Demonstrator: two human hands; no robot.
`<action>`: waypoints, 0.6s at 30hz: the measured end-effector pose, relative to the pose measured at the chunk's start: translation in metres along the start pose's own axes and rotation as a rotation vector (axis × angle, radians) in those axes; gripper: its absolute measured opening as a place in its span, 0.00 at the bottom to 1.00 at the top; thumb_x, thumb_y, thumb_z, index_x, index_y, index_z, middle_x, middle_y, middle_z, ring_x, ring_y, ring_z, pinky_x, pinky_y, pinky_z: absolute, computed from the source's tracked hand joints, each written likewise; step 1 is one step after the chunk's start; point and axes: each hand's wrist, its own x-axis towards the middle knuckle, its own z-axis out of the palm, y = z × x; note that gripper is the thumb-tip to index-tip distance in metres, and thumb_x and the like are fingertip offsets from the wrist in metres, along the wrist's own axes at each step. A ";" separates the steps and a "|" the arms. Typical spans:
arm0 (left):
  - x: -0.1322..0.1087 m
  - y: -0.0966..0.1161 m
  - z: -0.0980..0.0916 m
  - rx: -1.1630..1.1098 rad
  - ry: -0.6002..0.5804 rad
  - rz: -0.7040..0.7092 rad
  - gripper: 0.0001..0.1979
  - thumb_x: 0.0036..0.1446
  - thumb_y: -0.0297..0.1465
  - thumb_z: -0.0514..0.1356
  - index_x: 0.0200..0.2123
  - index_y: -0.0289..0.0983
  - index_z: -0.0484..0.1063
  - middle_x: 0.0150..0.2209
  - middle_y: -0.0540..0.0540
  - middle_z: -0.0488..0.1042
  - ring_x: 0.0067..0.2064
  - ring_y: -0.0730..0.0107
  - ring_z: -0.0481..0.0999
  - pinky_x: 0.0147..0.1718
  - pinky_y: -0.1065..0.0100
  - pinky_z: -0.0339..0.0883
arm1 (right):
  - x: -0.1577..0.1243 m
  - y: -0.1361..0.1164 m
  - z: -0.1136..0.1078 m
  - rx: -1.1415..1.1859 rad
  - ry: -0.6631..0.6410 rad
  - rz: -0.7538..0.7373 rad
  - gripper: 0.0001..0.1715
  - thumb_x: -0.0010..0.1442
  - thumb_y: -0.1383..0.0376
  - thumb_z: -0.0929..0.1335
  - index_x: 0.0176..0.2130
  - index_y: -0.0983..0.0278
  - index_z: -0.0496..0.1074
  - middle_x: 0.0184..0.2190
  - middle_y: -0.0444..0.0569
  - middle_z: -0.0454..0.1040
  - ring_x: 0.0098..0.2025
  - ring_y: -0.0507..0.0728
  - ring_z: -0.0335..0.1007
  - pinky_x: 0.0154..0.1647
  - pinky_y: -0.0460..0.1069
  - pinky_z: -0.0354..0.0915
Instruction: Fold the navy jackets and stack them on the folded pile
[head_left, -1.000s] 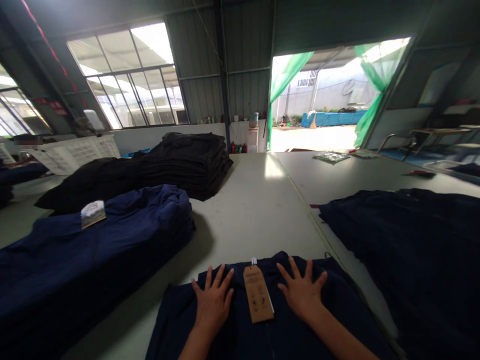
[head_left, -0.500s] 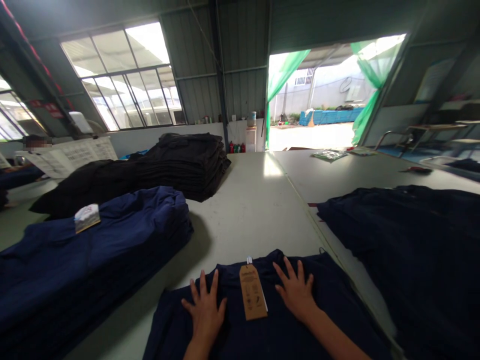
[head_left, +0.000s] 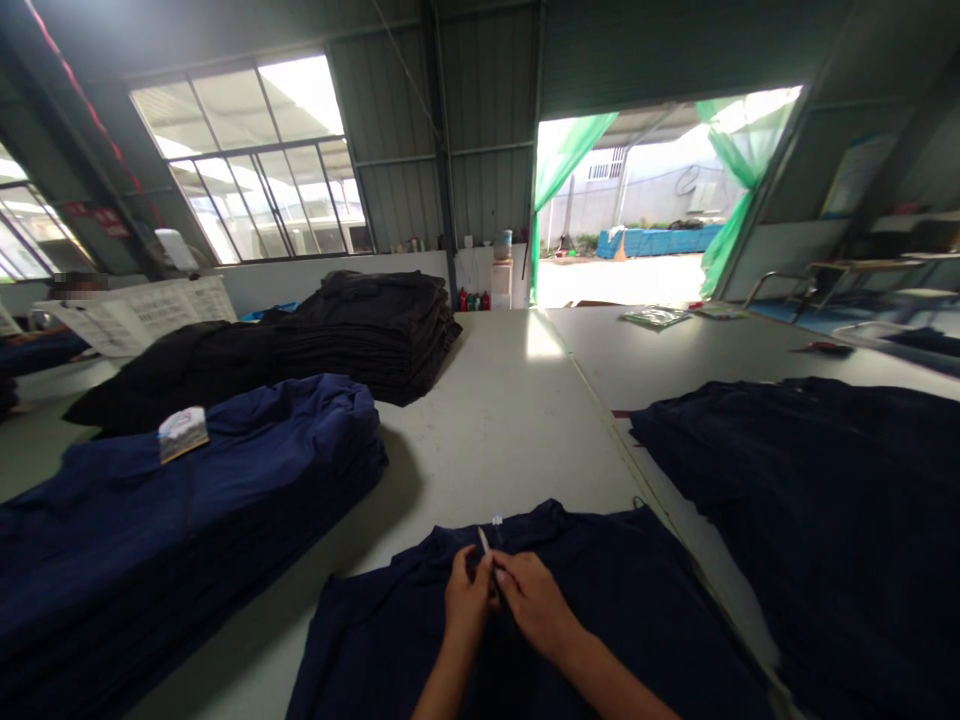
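Note:
A dark navy garment point(head_left: 600, 620) lies flat on the table right in front of me. Its brown hang tag point(head_left: 484, 543) now stands on edge at the collar, so only a thin pale strip shows. My left hand point(head_left: 466, 598) and my right hand point(head_left: 532, 600) meet at the middle of the garment. Both have their fingers closed in a pinch around the tag. The fingertips hide most of the tag.
A stack of blue garments point(head_left: 187, 500) with a paper tag point(head_left: 182, 432) lies at the left. A black pile point(head_left: 360, 330) sits behind it. Dark navy garments point(head_left: 825, 500) are heaped at the right. The grey table point(head_left: 510, 400) runs toward an open doorway point(head_left: 637, 240).
Both hands lay flat and spread on the garment beside the tag before. They have come together at the middle and picked the tag up on edge.

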 end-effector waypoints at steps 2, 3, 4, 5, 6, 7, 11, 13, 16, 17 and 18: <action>0.001 -0.001 -0.005 0.014 0.014 -0.040 0.20 0.53 0.34 0.53 0.50 0.36 0.61 0.29 0.48 0.75 0.28 0.72 0.74 0.27 0.72 0.67 | -0.001 -0.002 0.000 0.031 -0.022 -0.031 0.22 0.60 0.65 0.55 0.48 0.61 0.69 0.42 0.49 0.73 0.44 0.53 0.64 0.47 0.45 0.57; 0.002 -0.003 -0.008 0.021 0.022 -0.042 0.20 0.53 0.31 0.53 0.51 0.35 0.61 0.28 0.48 0.75 0.28 0.72 0.74 0.27 0.73 0.67 | 0.001 -0.001 -0.002 0.014 -0.022 -0.022 0.21 0.59 0.66 0.56 0.47 0.61 0.70 0.41 0.49 0.73 0.44 0.53 0.64 0.47 0.45 0.57; 0.002 -0.004 -0.011 0.025 0.030 -0.039 0.20 0.53 0.28 0.52 0.51 0.35 0.60 0.28 0.49 0.75 0.28 0.73 0.74 0.28 0.73 0.67 | 0.004 0.000 -0.005 -0.022 -0.014 -0.003 0.20 0.58 0.67 0.56 0.45 0.61 0.71 0.41 0.48 0.73 0.44 0.53 0.64 0.47 0.46 0.57; 0.001 -0.005 -0.015 0.030 0.038 -0.029 0.21 0.52 0.25 0.52 0.52 0.34 0.60 0.28 0.49 0.75 0.29 0.73 0.74 0.30 0.73 0.67 | 0.008 0.001 -0.008 -0.070 0.002 0.017 0.20 0.57 0.68 0.57 0.44 0.61 0.71 0.41 0.48 0.73 0.44 0.54 0.63 0.47 0.46 0.56; 0.001 -0.006 -0.018 0.042 0.044 -0.013 0.23 0.51 0.23 0.51 0.52 0.34 0.59 0.28 0.49 0.75 0.30 0.73 0.74 0.32 0.73 0.66 | 0.014 0.002 -0.012 -0.128 0.026 0.034 0.19 0.57 0.68 0.58 0.43 0.60 0.72 0.41 0.48 0.73 0.45 0.55 0.63 0.47 0.47 0.56; 0.000 -0.006 -0.021 0.063 0.047 0.012 0.24 0.50 0.21 0.50 0.53 0.34 0.59 0.29 0.49 0.75 0.31 0.73 0.74 0.34 0.73 0.66 | 0.022 0.004 -0.015 -0.193 0.053 0.051 0.18 0.57 0.67 0.58 0.43 0.60 0.71 0.42 0.48 0.72 0.46 0.56 0.61 0.48 0.48 0.55; -0.006 -0.004 -0.028 0.166 0.040 0.181 0.25 0.50 0.19 0.46 0.51 0.37 0.64 0.41 0.46 0.75 0.42 0.73 0.73 0.44 0.73 0.63 | 0.059 0.005 -0.022 -0.448 0.041 0.169 0.19 0.59 0.59 0.58 0.42 0.60 0.72 0.47 0.52 0.69 0.52 0.62 0.55 0.49 0.55 0.52; -0.007 -0.002 -0.027 0.198 0.038 0.258 0.23 0.50 0.19 0.45 0.47 0.36 0.69 0.45 0.45 0.73 0.46 0.72 0.71 0.47 0.72 0.61 | 0.077 0.004 -0.020 -0.495 -0.011 0.224 0.23 0.60 0.56 0.56 0.41 0.63 0.74 0.48 0.56 0.68 0.54 0.64 0.53 0.50 0.58 0.50; -0.007 0.002 -0.027 0.202 0.060 0.327 0.21 0.48 0.19 0.47 0.43 0.34 0.71 0.43 0.43 0.74 0.45 0.70 0.71 0.47 0.71 0.61 | 0.099 0.003 -0.013 -0.492 -0.075 0.297 0.26 0.58 0.54 0.57 0.41 0.67 0.74 0.49 0.61 0.67 0.56 0.68 0.51 0.51 0.62 0.47; -0.006 0.004 -0.027 0.175 0.070 0.333 0.20 0.47 0.20 0.48 0.42 0.34 0.72 0.42 0.44 0.74 0.45 0.70 0.71 0.48 0.71 0.61 | 0.104 0.003 -0.010 -0.483 -0.103 0.324 0.26 0.57 0.53 0.58 0.41 0.68 0.73 0.49 0.62 0.67 0.56 0.69 0.51 0.51 0.63 0.47; -0.006 0.005 -0.027 0.136 0.079 0.325 0.20 0.46 0.19 0.49 0.41 0.34 0.72 0.42 0.44 0.74 0.45 0.69 0.71 0.48 0.71 0.61 | 0.109 0.003 -0.008 -0.468 -0.139 0.345 0.25 0.55 0.54 0.60 0.42 0.68 0.73 0.49 0.62 0.67 0.56 0.70 0.52 0.50 0.64 0.48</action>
